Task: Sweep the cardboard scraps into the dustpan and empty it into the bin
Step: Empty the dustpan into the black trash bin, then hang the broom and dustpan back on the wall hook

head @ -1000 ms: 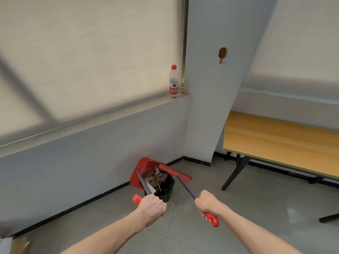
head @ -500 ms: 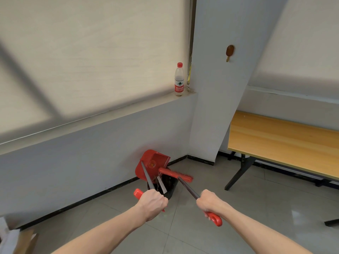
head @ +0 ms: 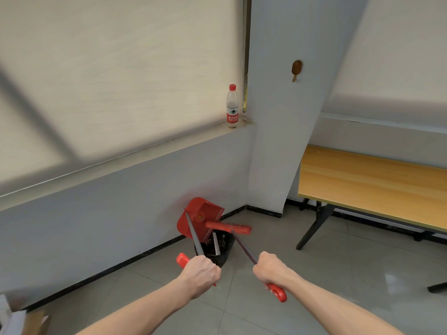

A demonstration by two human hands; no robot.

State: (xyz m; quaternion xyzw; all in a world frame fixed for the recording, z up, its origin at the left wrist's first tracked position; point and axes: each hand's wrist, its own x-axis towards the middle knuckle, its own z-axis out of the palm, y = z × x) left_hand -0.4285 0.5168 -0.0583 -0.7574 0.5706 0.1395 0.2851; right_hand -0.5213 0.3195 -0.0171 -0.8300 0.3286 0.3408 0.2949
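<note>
My left hand [head: 202, 270] grips the long dark handle of the red dustpan [head: 200, 216], which is tipped steeply up over a small black bin [head: 223, 256] by the wall. Brown cardboard scraps [head: 223, 240] lie inside the bin. My right hand [head: 271, 269] grips the dark handle of the red broom [head: 229, 228]. The broom's head hangs level across the bin's mouth, just below the dustpan's lip. The two handles cross toward each other above the bin.
A water bottle [head: 232, 107] stands on the window ledge [head: 145, 155] above. A wooden table [head: 372, 184] with black legs fills the right side. A white pillar [head: 278, 141] forms the corner behind the bin. Cardboard and paper [head: 24, 321] lie at the bottom left. Grey tiled floor [head: 314, 274] surrounds the bin.
The dustpan has tilted further upright and its scraps have dropped into the bin. The broom head has stayed over the bin's mouth. My view has drifted a little.
</note>
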